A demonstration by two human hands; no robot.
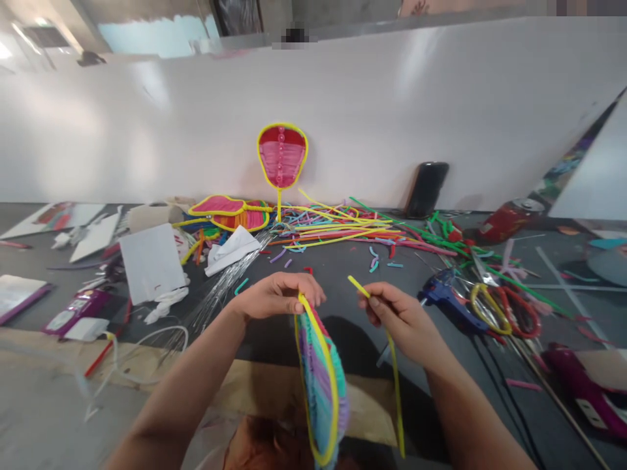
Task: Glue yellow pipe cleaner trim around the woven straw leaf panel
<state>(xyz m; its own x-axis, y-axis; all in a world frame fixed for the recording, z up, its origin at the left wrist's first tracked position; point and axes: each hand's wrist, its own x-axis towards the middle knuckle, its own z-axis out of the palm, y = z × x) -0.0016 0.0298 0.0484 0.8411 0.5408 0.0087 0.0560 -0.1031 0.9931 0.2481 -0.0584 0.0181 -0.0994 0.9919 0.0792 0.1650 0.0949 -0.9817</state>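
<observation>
My left hand [281, 295] pinches the upper end of a pipe-cleaner panel [321, 385], which hangs nearly edge-on. Yellow pipe cleaner rims it, with purple, blue and teal strands across its face. In my right hand [396, 316], thumb and fingers close on a loose yellow pipe cleaner [396, 391]; a short end sticks up and the longer part hangs down. The two hands are apart above the dark table. Behind them stands a pink and red pipe-cleaner fan [283, 156] with a yellow rim and pink beads down its middle.
Loose pipe cleaners [343, 228] lie in a heap at the back, beside finished-looking pieces [220, 205]. To the right are a blue glue gun [448, 300], scissors [504, 310], a phone [427, 189] and a red can [509, 220]. White paper [151, 261] and wires [225, 281] lie left.
</observation>
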